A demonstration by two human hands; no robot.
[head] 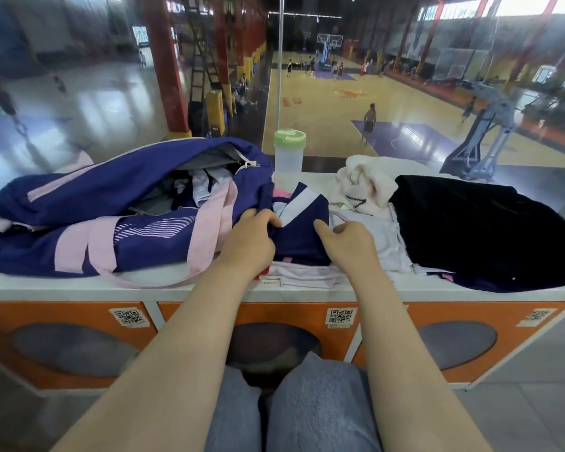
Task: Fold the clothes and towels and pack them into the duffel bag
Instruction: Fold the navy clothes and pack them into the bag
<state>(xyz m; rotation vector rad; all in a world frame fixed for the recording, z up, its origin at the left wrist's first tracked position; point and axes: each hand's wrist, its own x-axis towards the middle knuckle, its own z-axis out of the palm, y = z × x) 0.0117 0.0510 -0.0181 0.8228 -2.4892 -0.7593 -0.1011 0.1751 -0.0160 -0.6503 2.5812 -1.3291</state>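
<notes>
A soft navy-blue garment with white and pink panels (pixel 302 230) lies bunched at the centre of the frame, on top of a flat white garment (pixel 310 275) whose hem reaches the near edge of the white counter top (pixel 79 287). The left hand (pixel 250 238) curls its fingers into the navy cloth at its left edge and grips a fold; the right hand (pixel 348 241) rests on the cloth's right side with fingers bent and forefinger pointing up-left, and whether it pinches the fabric cannot be told. Just left of the garment, touching it, sprawls the slouching navy-blue fabric duffel bag with pale pink webbing straps (pixel 105 210), its long axis running left to right across the counter and its unzipped mouth facing up and toward the right, with crumpled white and dark clothes showing inside. One pink strap loops down over the counter's front edge. To the right of centre a fluffy cream towel (pixel 366 184) lies heaped, and beside it, at the right of the frame, spreads a wide black velvety garment (pixel 480 230). Behind the bag's right end stands an upright translucent plastic bottle with a pale green lid (pixel 289 153). Below the counter, orange cabinet fronts (pixel 385 321) carry grey oval insets and small square code stickers.
</notes>
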